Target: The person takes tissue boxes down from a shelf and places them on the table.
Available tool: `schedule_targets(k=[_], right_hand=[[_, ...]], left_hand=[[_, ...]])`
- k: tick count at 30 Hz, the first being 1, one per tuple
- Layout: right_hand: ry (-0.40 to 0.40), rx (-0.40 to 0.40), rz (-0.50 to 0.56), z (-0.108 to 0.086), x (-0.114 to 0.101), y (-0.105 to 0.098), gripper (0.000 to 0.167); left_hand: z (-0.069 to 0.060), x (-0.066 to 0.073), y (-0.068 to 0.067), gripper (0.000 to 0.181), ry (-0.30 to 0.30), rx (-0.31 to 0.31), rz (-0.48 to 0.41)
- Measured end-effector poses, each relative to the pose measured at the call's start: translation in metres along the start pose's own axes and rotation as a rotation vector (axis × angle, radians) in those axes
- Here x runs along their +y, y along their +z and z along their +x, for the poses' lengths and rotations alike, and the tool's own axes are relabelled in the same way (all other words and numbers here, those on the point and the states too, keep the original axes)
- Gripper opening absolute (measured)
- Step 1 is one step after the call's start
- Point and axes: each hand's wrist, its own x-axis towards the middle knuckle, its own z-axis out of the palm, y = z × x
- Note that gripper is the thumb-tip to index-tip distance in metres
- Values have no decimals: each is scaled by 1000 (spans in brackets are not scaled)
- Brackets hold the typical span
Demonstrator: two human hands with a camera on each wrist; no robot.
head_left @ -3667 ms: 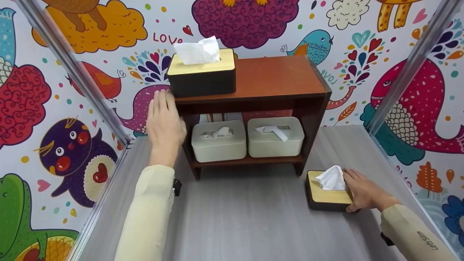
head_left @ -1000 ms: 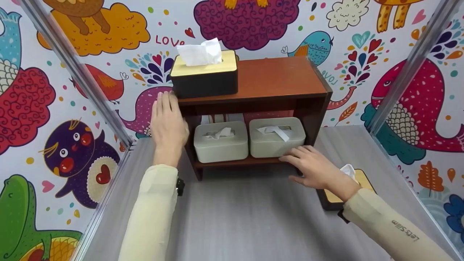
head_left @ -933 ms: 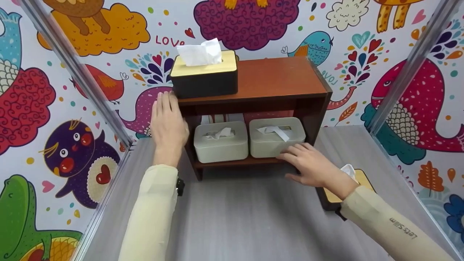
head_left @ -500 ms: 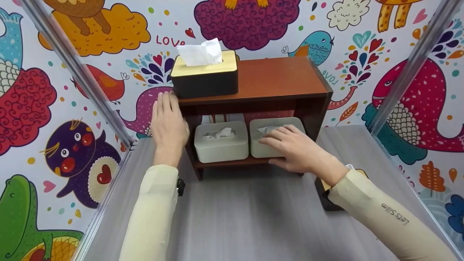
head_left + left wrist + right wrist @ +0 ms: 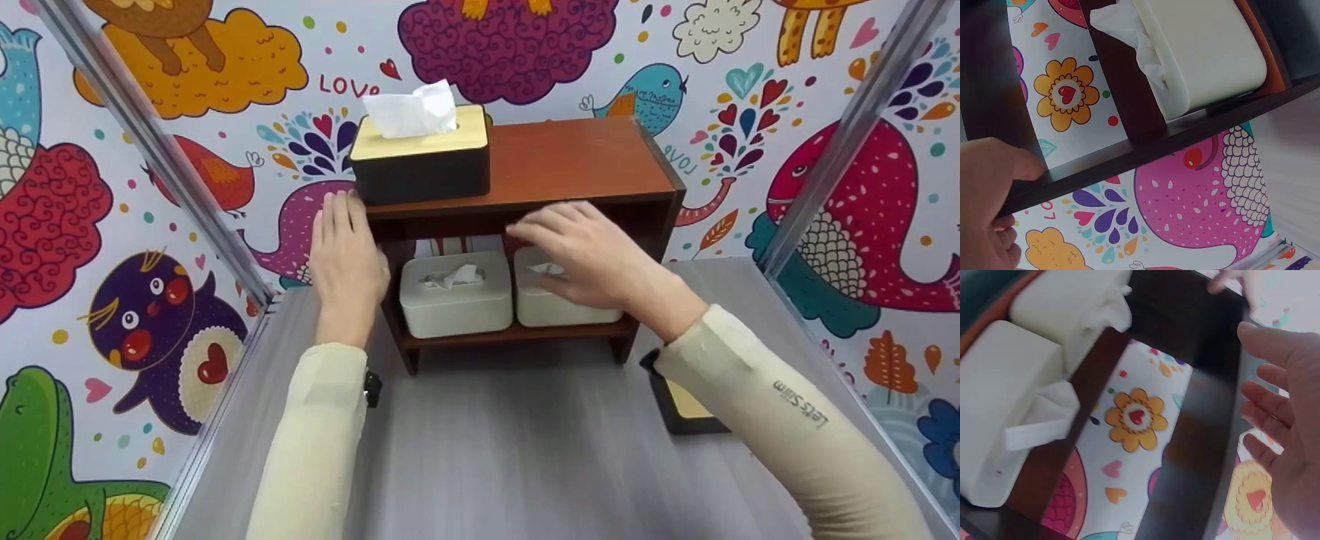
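Observation:
At the left side of a brown wooden shelf (image 5: 577,161), my left hand (image 5: 347,262) grips the side panel. The left wrist view shows its thumb (image 5: 1027,164) on the inner face and its curled fingers on the outer one. My right hand (image 5: 589,255) is raised before the upper opening, fingers apart and holding nothing. It partly hides the right grey-white tissue box (image 5: 529,300). A matching tissue box (image 5: 456,304) stands beside that one on the lower board. On the shelf's top left sits a black tissue box (image 5: 420,169) with a wood-coloured lid and tissue sticking up.
Another black tissue box (image 5: 686,409) with a wood-coloured lid lies on the grey floor (image 5: 495,450) at right, mostly under my right forearm. Cartoon-printed walls (image 5: 525,52) and metal posts (image 5: 154,146) enclose the space on the left, back and right.
My right hand has left the black tissue box on the floor and moved left and up, past the right grey-white box, to the shelf's upper opening. My left hand stays on the side panel.

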Motion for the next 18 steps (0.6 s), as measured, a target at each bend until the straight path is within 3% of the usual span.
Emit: schedule_targets(k=[8,18], right_hand=[[174,-1,82,31,13,-22,68],[314,-117,42,69,21,-26,84]], left_hand=[[0,2,0,73,-7,-6,-9],[-1,1,1,72,0,-3,4]])
